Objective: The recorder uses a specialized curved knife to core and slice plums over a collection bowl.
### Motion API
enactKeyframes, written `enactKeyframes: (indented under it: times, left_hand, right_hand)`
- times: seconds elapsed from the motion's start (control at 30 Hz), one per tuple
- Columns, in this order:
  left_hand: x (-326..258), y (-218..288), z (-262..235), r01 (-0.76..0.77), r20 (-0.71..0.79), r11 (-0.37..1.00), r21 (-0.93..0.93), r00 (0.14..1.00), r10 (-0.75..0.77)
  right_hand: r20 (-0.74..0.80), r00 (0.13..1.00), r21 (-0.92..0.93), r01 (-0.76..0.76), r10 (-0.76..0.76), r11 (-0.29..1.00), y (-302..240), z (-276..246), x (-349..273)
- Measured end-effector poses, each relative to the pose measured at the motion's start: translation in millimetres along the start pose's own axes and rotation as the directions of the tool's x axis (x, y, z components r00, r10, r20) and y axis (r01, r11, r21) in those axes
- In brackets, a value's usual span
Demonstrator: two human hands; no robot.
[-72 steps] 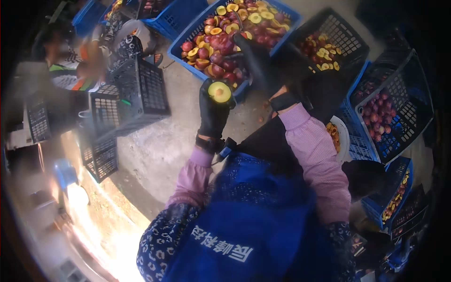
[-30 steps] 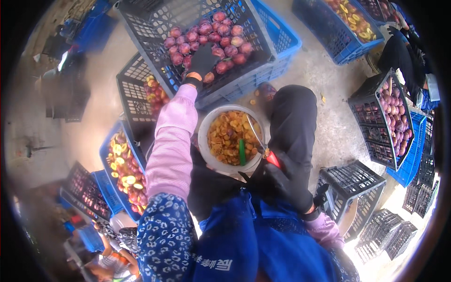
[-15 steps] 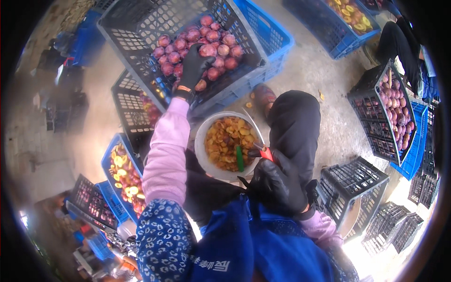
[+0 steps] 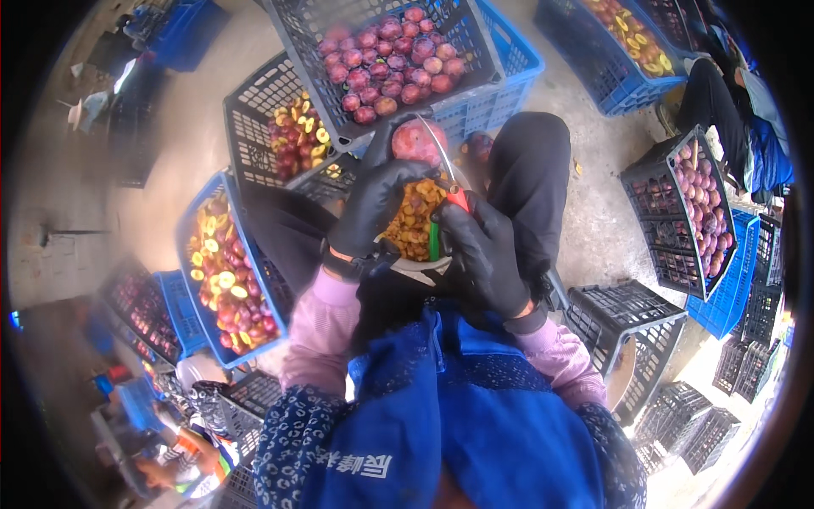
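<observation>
My left hand (image 4: 370,195), in a black glove, is closed around a reddish plum (image 4: 417,142) in front of the crate of plums. In my gloved right hand (image 4: 487,250) is a small curved knife (image 4: 456,197) with a red handle. Its blade points away from me and lies against or just beside the plum's right side; which of the two I cannot tell. Below both hands a pale bucket (image 4: 421,268) holds yellow-brown fruit pieces (image 4: 415,218), with a green handle-like strip (image 4: 434,242) standing among them. My hands cover much of the bucket's rim.
A dark crate (image 4: 475,34) of whole plums rests on a blue crate (image 4: 517,59) ahead. Crates of halved plums (image 4: 223,284) stand at the left. At right are a tilted crate of plums (image 4: 699,204), a black crate (image 4: 627,314) and a seated person's leg (image 4: 712,102).
My left hand has come back from the crate with a plum and is now beside my right hand above the bucket. The knife has risen to the plum.
</observation>
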State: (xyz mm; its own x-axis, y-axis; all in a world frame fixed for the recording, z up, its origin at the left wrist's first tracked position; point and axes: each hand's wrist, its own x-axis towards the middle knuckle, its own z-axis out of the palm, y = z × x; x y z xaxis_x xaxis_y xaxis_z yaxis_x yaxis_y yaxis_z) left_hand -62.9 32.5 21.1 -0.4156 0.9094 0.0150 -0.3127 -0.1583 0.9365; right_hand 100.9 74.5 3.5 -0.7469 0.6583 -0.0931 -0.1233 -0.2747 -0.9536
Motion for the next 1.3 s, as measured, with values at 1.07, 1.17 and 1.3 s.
enactKeyframes:
  times: [1.07, 1.17, 1.3]
  left_hand:
    - [-46, -10, 37, -0.002, -0.137, 0.995, -0.101, 0.99, -0.012]
    - [-46, -13, 36, -0.085, -0.141, 0.995, 0.052, 0.986, 0.091]
    - [-49, -15, 32, -0.144, -0.114, 0.926, 0.349, 0.974, 0.194]
  right_hand:
    - [0.063, 0.809, -0.733, 0.434, -0.584, 0.523, 37, 8, -19]
    - [-0.054, 0.865, -0.644, 0.351, -0.498, 0.68, 29, 14, -22]
    - [0.046, 0.863, -0.698, 0.388, -0.503, 0.602, 30, 9, -22]
